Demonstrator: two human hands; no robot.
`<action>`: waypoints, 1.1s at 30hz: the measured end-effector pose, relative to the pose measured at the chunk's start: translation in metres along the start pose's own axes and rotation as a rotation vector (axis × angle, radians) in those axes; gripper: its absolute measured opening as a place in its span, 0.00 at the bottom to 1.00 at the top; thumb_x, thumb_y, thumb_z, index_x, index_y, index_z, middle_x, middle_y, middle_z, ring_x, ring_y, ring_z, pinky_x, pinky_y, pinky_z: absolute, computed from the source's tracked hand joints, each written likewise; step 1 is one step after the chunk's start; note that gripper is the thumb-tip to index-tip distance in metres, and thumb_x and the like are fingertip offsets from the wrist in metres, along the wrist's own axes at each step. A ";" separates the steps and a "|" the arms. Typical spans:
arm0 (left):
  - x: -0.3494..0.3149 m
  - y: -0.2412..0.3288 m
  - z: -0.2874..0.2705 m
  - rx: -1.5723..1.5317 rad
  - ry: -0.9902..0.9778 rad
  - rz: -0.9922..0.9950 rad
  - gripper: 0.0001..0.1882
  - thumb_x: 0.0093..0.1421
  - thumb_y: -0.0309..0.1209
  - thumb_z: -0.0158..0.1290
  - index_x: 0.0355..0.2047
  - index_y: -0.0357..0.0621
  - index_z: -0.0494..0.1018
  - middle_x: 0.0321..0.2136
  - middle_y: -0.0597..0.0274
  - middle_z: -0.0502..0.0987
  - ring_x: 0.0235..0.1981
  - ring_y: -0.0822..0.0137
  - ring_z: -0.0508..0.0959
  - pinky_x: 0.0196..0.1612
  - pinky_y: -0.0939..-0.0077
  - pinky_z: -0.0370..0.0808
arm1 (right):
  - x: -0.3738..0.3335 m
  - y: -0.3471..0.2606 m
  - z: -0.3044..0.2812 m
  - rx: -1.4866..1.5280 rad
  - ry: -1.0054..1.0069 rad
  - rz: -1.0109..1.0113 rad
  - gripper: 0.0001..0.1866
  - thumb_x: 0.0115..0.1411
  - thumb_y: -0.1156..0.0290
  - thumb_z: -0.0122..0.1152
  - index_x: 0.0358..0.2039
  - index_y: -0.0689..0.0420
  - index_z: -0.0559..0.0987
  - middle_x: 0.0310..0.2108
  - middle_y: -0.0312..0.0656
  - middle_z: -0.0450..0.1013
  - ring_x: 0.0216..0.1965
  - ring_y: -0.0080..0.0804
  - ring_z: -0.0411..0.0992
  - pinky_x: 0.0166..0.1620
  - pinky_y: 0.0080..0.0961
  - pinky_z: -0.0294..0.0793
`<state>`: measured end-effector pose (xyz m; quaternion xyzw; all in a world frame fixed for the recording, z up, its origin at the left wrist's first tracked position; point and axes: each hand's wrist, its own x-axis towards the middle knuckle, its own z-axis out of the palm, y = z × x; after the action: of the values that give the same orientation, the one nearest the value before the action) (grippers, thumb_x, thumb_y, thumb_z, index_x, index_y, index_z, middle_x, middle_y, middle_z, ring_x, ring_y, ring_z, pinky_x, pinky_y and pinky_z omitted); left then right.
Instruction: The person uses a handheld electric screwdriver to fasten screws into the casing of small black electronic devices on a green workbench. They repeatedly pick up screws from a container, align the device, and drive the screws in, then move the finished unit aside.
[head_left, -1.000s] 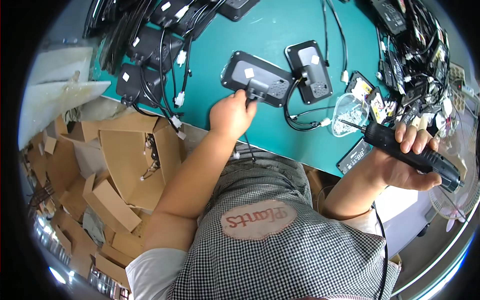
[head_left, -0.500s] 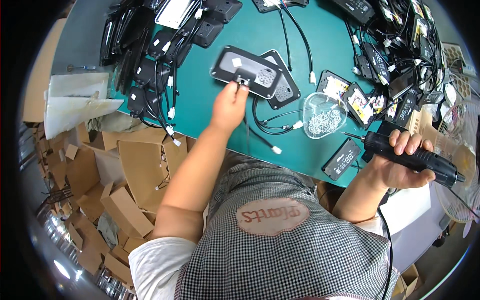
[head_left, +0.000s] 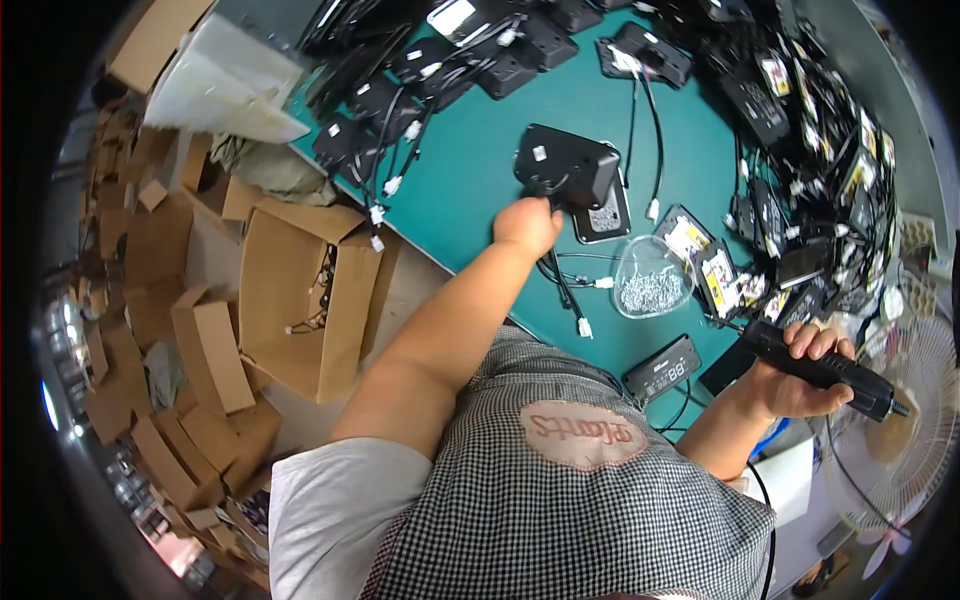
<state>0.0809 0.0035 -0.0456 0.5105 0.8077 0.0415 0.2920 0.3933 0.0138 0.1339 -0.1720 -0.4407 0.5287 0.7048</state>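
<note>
My left hand [head_left: 530, 226] is closed on a black plastic housing [head_left: 567, 158] at its cable end, holding it tilted above the green table. Black cables with a white plug [head_left: 584, 327] hang below that hand. Partly hidden under the housing lies another black panel [head_left: 606, 220] with a speckled grey patch. On the right, my right hand [head_left: 805, 372] is wrapped round a black electric screwdriver [head_left: 775, 346], its bit pointing left toward a clear plastic dish [head_left: 627, 262] of small silver screws [head_left: 652, 291]. A black display module [head_left: 664, 369] lies near the table's front edge.
Black housings with cables [head_left: 385, 105] are heaped at the far left. Wired display modules [head_left: 790, 190] pile up along the right. Two opened modules [head_left: 718, 280] lie beside the dish. A fan [head_left: 895, 430] stands right; cardboard boxes [head_left: 285, 300] cover the floor left.
The view has swung, shifting the table's contents. My left hand has tilted the housing, so its plain back with a raised block shows instead of the speckled patch. The screwdriver stays in my right hand.
</note>
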 end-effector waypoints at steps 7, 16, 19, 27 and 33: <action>-0.067 -0.057 -0.075 -0.741 0.153 0.108 0.15 0.55 0.39 0.51 0.26 0.38 0.73 0.20 0.55 0.74 0.22 0.65 0.74 0.28 0.70 0.70 | 0.004 0.011 0.001 0.028 0.005 0.049 0.27 0.53 0.45 0.56 0.41 0.57 0.71 0.25 0.40 0.65 0.23 0.28 0.64 0.30 0.26 0.64; -0.230 -0.285 -0.145 -1.359 0.592 -0.509 0.08 0.55 0.34 0.53 0.24 0.49 0.67 0.13 0.75 0.60 0.13 0.80 0.59 0.17 0.85 0.57 | 0.009 0.049 0.037 0.013 0.026 0.147 0.26 0.52 0.45 0.56 0.38 0.56 0.72 0.23 0.38 0.64 0.22 0.29 0.63 0.29 0.26 0.63; -0.224 -0.369 -0.138 -1.493 0.638 -0.666 0.05 0.55 0.31 0.52 0.25 0.47 0.68 0.13 0.72 0.65 0.13 0.77 0.65 0.16 0.84 0.62 | 0.011 0.059 0.064 -0.071 0.051 0.147 0.26 0.52 0.45 0.56 0.38 0.56 0.72 0.23 0.38 0.64 0.21 0.28 0.61 0.29 0.26 0.62; -0.137 -0.578 -0.079 -1.416 0.596 -1.292 0.06 0.52 0.32 0.53 0.26 0.45 0.69 0.13 0.68 0.70 0.09 0.71 0.67 0.13 0.77 0.66 | 0.008 0.096 0.134 -0.219 0.118 0.279 0.25 0.51 0.47 0.57 0.38 0.55 0.70 0.23 0.37 0.60 0.24 0.28 0.60 0.31 0.25 0.61; -0.097 -0.658 -0.046 -1.547 0.568 -1.258 0.09 0.55 0.36 0.51 0.28 0.44 0.71 0.13 0.70 0.68 0.09 0.76 0.60 0.13 0.82 0.58 | 0.006 0.126 0.181 -0.205 0.111 0.272 0.24 0.52 0.48 0.59 0.38 0.55 0.70 0.24 0.38 0.63 0.24 0.27 0.60 0.29 0.24 0.61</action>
<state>-0.4397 -0.3811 -0.2069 -0.3591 0.7201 0.5078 0.3078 0.1741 0.0266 0.1473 -0.3299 -0.4252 0.5613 0.6287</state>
